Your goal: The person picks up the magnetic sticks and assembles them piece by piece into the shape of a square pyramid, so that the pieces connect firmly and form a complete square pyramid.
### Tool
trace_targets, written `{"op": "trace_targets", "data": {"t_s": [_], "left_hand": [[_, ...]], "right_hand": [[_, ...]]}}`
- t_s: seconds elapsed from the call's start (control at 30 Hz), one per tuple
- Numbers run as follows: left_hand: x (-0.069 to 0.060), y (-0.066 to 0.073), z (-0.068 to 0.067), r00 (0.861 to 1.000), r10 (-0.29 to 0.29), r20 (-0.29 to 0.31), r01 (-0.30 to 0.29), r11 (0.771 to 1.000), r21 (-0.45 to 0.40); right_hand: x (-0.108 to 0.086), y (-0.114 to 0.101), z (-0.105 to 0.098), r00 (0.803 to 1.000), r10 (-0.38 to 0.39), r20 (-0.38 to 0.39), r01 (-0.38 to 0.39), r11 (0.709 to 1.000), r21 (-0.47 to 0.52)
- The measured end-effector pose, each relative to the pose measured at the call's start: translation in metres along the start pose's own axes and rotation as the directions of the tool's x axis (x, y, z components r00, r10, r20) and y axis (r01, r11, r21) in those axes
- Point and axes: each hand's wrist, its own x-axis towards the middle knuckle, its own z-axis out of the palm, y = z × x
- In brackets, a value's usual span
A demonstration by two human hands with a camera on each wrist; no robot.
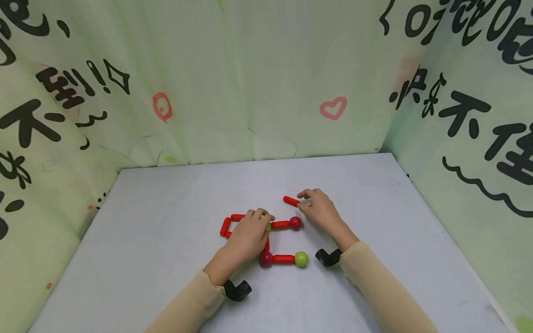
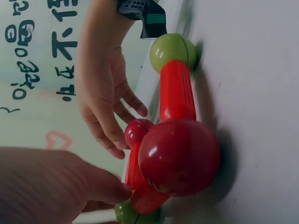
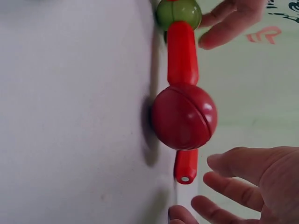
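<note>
A flat figure of red magnetic rods and red and green balls lies on the table. My left hand (image 1: 250, 233) holds it at a green ball (image 1: 268, 227), with the thumb low beside a red rod (image 2: 134, 168); the hand covers part of the figure. One rod runs right from there to a red ball (image 1: 295, 223). Nearer me, another red ball (image 1: 266, 259) joins a rod to a green ball (image 1: 301, 259). My right hand (image 1: 320, 208) is beside a loose red rod (image 1: 291, 201), fingers loosely bent and apart from it in the right wrist view.
The white table (image 1: 166, 277) extends around the figure. A pale green curtain (image 1: 250, 83) with black writing and red drawings stands behind and at both sides. Black wrist devices (image 1: 238, 291) are on both wrists, close above the table.
</note>
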Motion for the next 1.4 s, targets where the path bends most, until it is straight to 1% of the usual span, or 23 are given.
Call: {"op": "trace_targets", "data": {"t_s": [0.07, 0.13, 0.23, 0.3, 0.43, 0.53, 0.6, 0.7, 0.83, 0.9, 1.03, 1.13, 1.27, 1.4], "left_hand": [[0.0, -0.002, 0.0, 0.998, 0.062, 0.032, -0.061, 0.998, -0.01], [0.0, -0.005, -0.002, 0.991, 0.111, 0.07, -0.109, 0.994, -0.032], [-0.002, -0.008, -0.005, 0.982, 0.156, 0.104, -0.151, 0.987, -0.057], [-0.002, -0.01, -0.006, 0.98, 0.166, 0.11, -0.159, 0.985, -0.066], [-0.004, -0.011, -0.008, 0.979, 0.164, 0.12, -0.159, 0.986, -0.05], [-0.005, -0.011, -0.009, 0.98, 0.159, 0.123, -0.156, 0.987, -0.033], [-0.006, -0.01, -0.009, 0.98, 0.156, 0.122, -0.152, 0.988, -0.038], [-0.008, -0.009, -0.008, 0.983, 0.136, 0.125, -0.128, 0.989, -0.075], [-0.011, -0.009, -0.006, 0.987, 0.105, 0.125, -0.088, 0.988, -0.129], [-0.013, -0.008, -0.004, 0.988, 0.101, 0.117, -0.084, 0.986, -0.146], [-0.014, -0.007, -0.001, 0.988, 0.112, 0.103, -0.095, 0.982, -0.164], [-0.015, -0.006, 0.002, 0.989, 0.114, 0.094, -0.1, 0.985, -0.142], [-0.016, -0.003, 0.005, 0.993, 0.089, 0.08, -0.083, 0.994, -0.072], [-0.017, -0.002, 0.007, 0.995, 0.065, 0.075, -0.062, 0.997, -0.038]], "right_hand": [[0.004, 0.0, 0.002, 1.0, -0.004, 0.015, 0.004, 1.0, -0.015], [0.007, 0.0, 0.004, 1.0, -0.001, 0.028, 0.002, 0.999, -0.037], [0.009, 0.001, 0.005, 0.999, 0.023, 0.026, -0.021, 0.998, -0.062], [0.01, 0.003, 0.004, 0.999, 0.047, 0.022, -0.046, 0.997, -0.06], [0.008, 0.009, 0.0, 0.995, 0.095, 0.033, -0.095, 0.995, -0.026], [0.005, 0.015, -0.005, 0.993, 0.104, 0.054, -0.103, 0.994, -0.034], [0.002, 0.019, -0.009, 0.992, 0.107, 0.066, -0.104, 0.994, -0.047], [-0.005, 0.023, -0.013, 0.992, 0.102, 0.075, -0.098, 0.994, -0.051], [-0.016, 0.022, -0.014, 0.992, 0.081, 0.099, -0.08, 0.997, -0.018], [-0.021, 0.02, -0.014, 0.99, 0.075, 0.116, -0.076, 0.997, 0.004], [-0.031, 0.012, -0.015, 0.988, 0.067, 0.142, -0.072, 0.997, 0.033], [-0.038, 0.007, -0.014, 0.987, 0.053, 0.154, -0.058, 0.998, 0.026], [-0.045, 0.003, -0.013, 0.984, 0.05, 0.17, -0.05, 0.999, -0.003], [-0.047, 0.001, -0.009, 0.979, 0.059, 0.197, -0.065, 0.997, 0.028]]}}
